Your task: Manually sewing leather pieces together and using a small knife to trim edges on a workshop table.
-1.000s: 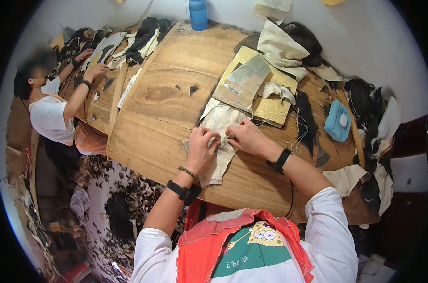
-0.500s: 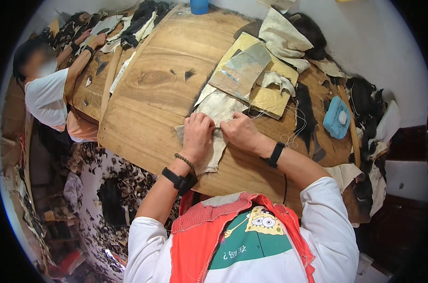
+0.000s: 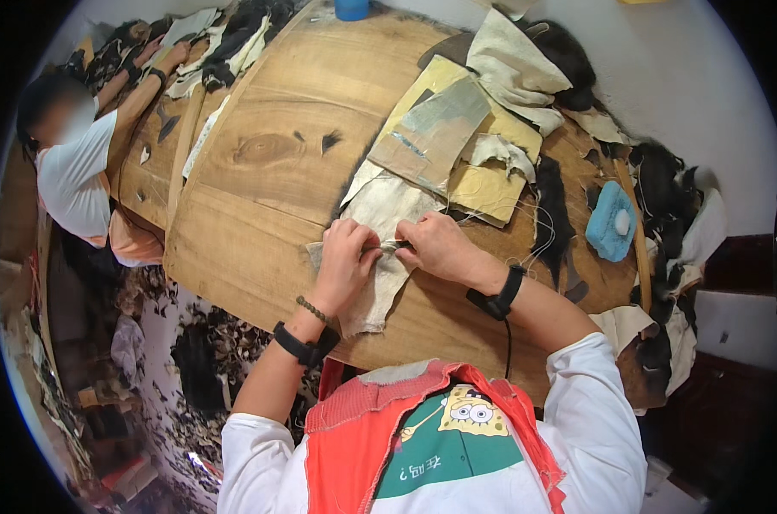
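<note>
A cream-coloured fur pelt (image 3: 390, 202) lies skin side up on the wooden table (image 3: 260, 201), with dark fur showing along its left edge. My left hand (image 3: 346, 261) is closed, its thumb and fingers pinching the pelt at a fold across its near part. Close beside it, my right hand (image 3: 442, 248) pinches the same fold, a short gap between the two hands. A thin dark line runs along the fold between the fingertips; whether a needle is there is too small to tell. Over the pelt's far end lie a worn grey-brown card (image 3: 431, 133) and a yellow board (image 3: 490, 184).
Loose pale thread (image 3: 538, 236) trails right of my right hand. A blue sponge-like block (image 3: 611, 221) and a wooden stick (image 3: 633, 231) lie farther right, by dark fur scraps. A blue cup (image 3: 352, 9) stands at the far edge. A co-worker (image 3: 76, 176) handles pelts at left.
My fingertips have drawn slightly apart, baring the fold between them. The right hand's fingers have curled at the fold. The whole view has shifted a little.
</note>
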`<control>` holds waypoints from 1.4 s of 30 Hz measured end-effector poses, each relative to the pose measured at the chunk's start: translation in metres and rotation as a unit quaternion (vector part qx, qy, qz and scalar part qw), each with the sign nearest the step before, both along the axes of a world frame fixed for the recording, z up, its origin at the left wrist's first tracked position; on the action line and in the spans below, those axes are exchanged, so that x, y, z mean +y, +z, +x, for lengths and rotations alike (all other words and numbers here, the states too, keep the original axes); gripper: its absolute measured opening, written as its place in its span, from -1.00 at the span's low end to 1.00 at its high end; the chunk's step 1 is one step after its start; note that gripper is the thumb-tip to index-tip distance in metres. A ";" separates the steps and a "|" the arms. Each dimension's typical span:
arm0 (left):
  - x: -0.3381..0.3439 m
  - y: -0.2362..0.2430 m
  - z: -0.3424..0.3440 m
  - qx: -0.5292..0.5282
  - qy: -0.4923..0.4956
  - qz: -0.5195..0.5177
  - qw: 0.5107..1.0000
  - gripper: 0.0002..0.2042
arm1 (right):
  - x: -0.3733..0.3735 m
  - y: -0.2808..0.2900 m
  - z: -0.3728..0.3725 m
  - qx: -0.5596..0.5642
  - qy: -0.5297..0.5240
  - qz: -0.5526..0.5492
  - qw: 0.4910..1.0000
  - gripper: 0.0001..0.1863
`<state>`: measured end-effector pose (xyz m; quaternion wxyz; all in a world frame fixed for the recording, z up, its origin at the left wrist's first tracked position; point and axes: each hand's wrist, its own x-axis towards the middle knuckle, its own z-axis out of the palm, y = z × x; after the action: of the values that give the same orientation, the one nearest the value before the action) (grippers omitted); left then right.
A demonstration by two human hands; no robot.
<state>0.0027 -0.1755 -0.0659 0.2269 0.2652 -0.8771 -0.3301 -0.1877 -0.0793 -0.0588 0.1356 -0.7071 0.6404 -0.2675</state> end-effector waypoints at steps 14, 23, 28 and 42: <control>0.001 -0.002 0.000 0.016 -0.005 0.005 1.000 -0.85 | -0.008 -0.004 0.005 0.119 0.061 0.004 0.991 -0.84; 0.000 0.000 -0.005 0.036 -0.035 -0.109 0.993 -0.78 | -0.018 0.000 -0.013 -0.052 0.006 0.061 0.997 -0.85; -0.003 -0.001 -0.007 0.032 -0.023 -0.109 0.993 -0.82 | -0.019 0.007 -0.017 -0.070 0.018 0.110 0.991 -0.82; -0.009 -0.006 -0.007 0.020 0.001 -0.010 1.000 -0.90 | -0.026 -0.010 -0.025 -0.104 0.052 0.007 0.993 -0.86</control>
<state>-0.0041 -0.1850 -0.0716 0.2475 0.2567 -0.8752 -0.3269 -0.2132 -0.1053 -0.0689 0.2201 -0.7066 0.5874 -0.3274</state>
